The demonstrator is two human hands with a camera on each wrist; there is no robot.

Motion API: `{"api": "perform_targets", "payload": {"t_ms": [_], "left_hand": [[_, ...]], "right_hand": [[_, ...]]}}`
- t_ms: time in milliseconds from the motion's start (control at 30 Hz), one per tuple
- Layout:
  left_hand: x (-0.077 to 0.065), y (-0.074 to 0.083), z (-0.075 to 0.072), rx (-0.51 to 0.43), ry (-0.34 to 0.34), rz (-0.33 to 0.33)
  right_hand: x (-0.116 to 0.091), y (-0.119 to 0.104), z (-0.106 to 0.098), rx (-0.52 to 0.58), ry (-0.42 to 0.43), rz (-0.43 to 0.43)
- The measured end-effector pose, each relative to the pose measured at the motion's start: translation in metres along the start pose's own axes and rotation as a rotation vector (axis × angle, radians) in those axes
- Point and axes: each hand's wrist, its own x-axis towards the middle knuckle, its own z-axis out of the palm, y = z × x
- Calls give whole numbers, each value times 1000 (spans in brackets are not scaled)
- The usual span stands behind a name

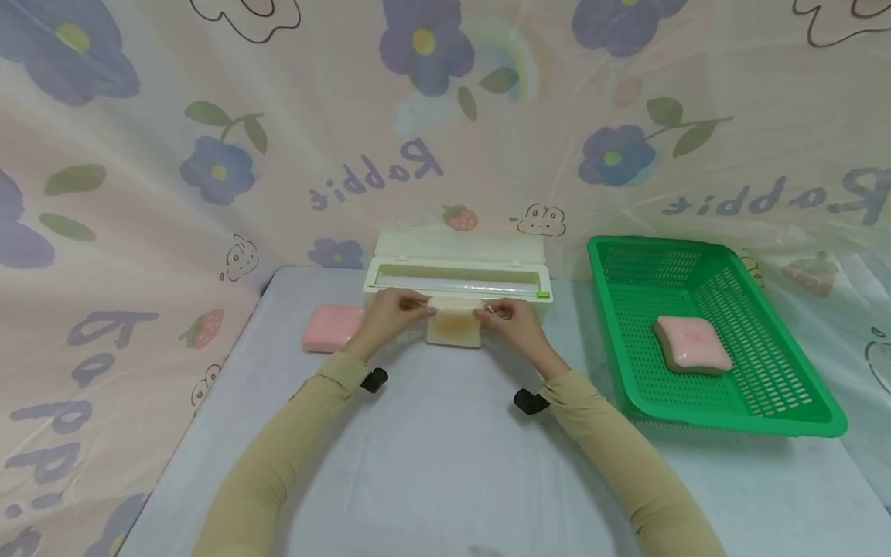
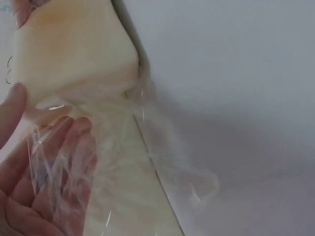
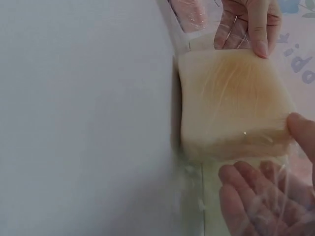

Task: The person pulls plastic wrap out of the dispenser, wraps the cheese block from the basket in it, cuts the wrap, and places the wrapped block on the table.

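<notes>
I grip the cream block between my left hand and right hand, thumbs on its edges, fingers curled amid clear film beside it, apparently mid-wrap, the next move calling for tucking loose ends snugly.

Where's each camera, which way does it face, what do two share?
Head: worn on the head, facing forward and down at the table, toast-like block, left hand and right hand; both sleeves show.
Left wrist: worn there, facing the toast-like block and clear film; left hand near, right hand at upper left.
Right wrist: worn there, facing the toast-like block from the opposite side; right hand near, left hand beyond.
Wrist views share: the toast-like block and both hands.
</notes>
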Motion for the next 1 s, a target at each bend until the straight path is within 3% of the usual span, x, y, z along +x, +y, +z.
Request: {"api": "perform_targets", "payload": {"t_ms": [233,400,533,767,900,1000], "left_hand": [[-17,-10,-15,-24,-18,-48],[-29,-19,-29,-1,1,-57],[-29,-19,-32,-7,63,-72],[-28,-20,-29,104,218,-149],[-30,-19,-30,123,292,-204],[-28,-17,-33,85,329,-205]], "right_hand": [[-21,3,-16,-171,-7,-44],[-36,7,-28,-139,50,-4],[-35,13,-32,-124,145,-6],[-33,26,-32,-283,356,64],[-32,31,-34,-271,371,77],[-29,31,-37,-188,331,96]]}}
